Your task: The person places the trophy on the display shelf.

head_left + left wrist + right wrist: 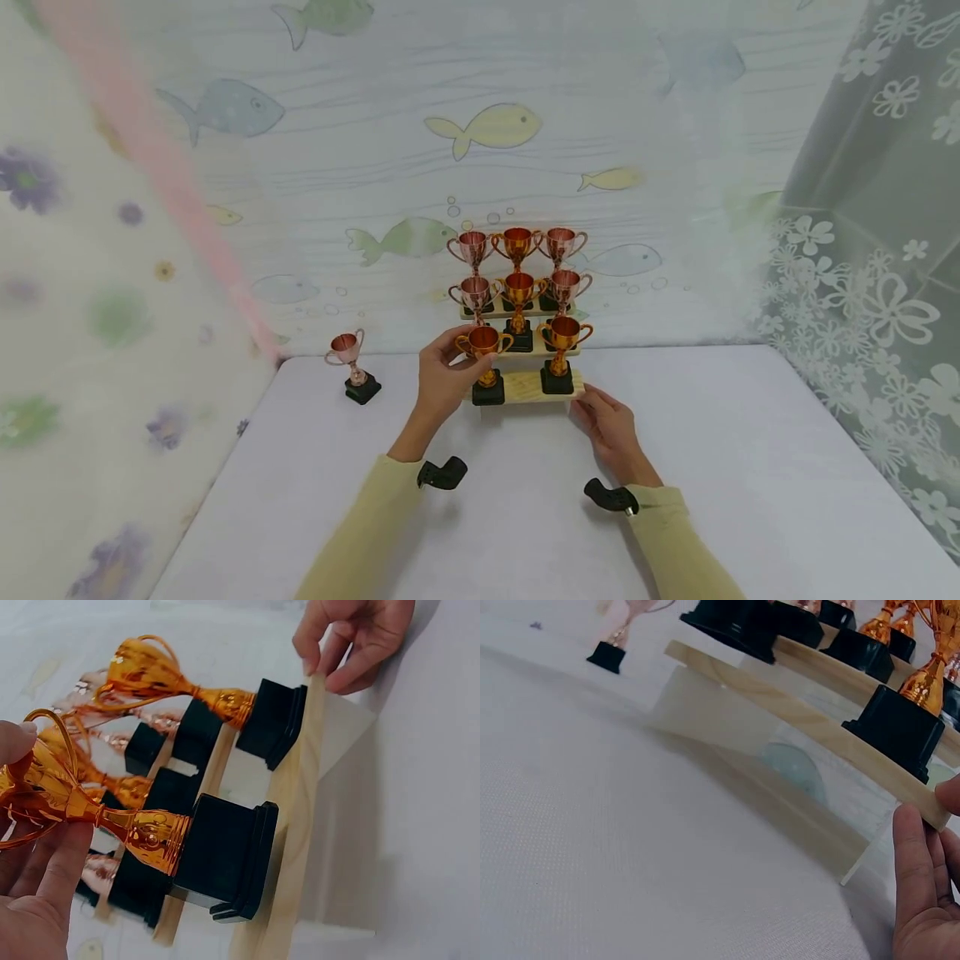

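Observation:
My left hand (444,377) grips a gold trophy cup (488,392) by its bowl, thumb at the front and fingers behind. Its black base is at the left part of the bottom step of a three-step wooden display stand (523,386); in the right wrist view it looks slightly raised off the board. The right hand (613,427) pinches the right end of that bottom board between thumb and fingers. Another gold trophy (558,379) stands upright near that end. On the middle and top steps behind are several gold and rose-gold trophies (135,780).
A lone rose-gold trophy (358,386) stands on the white table (517,500), left of the stand. Pale supports (705,712) hold up the bottom board. Behind the table hangs a fish-print cloth (480,183); a flowered lace curtain (885,308) is at the right.

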A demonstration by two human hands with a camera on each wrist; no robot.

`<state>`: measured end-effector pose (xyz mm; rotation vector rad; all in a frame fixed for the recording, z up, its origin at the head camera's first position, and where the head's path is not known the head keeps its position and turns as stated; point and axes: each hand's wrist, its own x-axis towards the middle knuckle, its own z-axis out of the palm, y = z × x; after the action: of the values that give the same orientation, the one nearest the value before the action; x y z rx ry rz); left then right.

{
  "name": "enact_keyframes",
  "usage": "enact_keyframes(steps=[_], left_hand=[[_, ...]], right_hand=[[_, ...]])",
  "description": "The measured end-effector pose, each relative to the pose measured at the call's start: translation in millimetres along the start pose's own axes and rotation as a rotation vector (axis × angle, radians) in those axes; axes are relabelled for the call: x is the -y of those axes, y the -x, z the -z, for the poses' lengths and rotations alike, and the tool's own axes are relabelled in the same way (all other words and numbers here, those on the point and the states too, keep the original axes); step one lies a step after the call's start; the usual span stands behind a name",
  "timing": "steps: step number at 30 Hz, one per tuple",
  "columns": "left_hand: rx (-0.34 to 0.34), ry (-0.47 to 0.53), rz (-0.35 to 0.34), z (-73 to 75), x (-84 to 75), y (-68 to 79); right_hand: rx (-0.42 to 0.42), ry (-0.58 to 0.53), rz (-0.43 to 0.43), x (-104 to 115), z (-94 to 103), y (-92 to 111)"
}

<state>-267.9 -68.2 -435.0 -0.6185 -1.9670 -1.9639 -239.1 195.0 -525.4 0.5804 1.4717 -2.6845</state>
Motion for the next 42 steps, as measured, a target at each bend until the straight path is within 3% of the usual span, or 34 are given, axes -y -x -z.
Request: enact_keyframes(steps=[11, 25, 33, 42], left_hand=[[0.035, -0.029, 0.086, -31.7, 8.3, -11.8], [0.009, 0.022, 0.053, -39.2, 18.0, -14.8], [0.045, 0.028, 0.116, -28.9, 22.9, -6.3], [0.148, -0.005, 0.186, 9.4, 33.8, 13.3]], right_hand=[[0.019, 0.001, 0.013, -2.3, -4.1, 3.2], [0.018, 0.004, 0.006, -4.3, -6.8, 4.2], [0.012, -0.002, -0.002, -4.3, -5.7, 2.4], [-0.004, -0.019, -0.003, -1.3, 0.2, 0.4]])
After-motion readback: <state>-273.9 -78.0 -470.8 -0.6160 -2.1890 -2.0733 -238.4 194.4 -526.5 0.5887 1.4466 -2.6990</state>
